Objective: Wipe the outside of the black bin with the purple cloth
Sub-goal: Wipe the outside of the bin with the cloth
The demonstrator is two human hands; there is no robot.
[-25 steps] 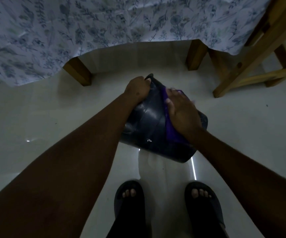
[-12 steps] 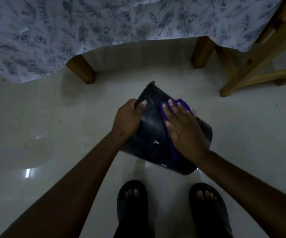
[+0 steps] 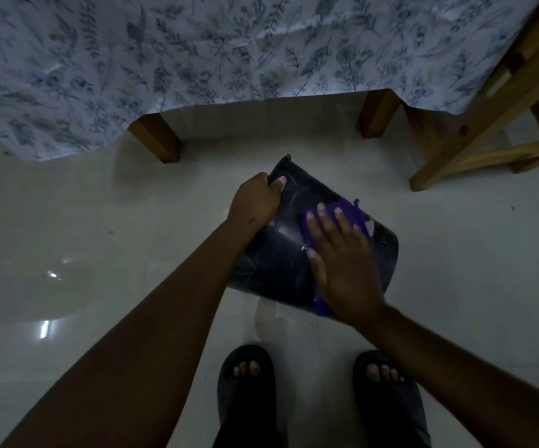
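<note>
Bin (image 3: 281, 253) tilted, rim gripped by left hand (image 3: 255, 202); right hand (image 3: 342, 263) flat on purple cloth (image 3: 345, 211) (5 o'clock slip risk on glossy floor (image 3: 132, 253)).

Dim glossy floor (image 3: 100, 253); cloth-draped wooden table (image 3: 155, 140).

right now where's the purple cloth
In the head view, right of centre, the purple cloth lies flat under the right hand on the side of the tilted black bin, whose rim the left hand grips.
</note>
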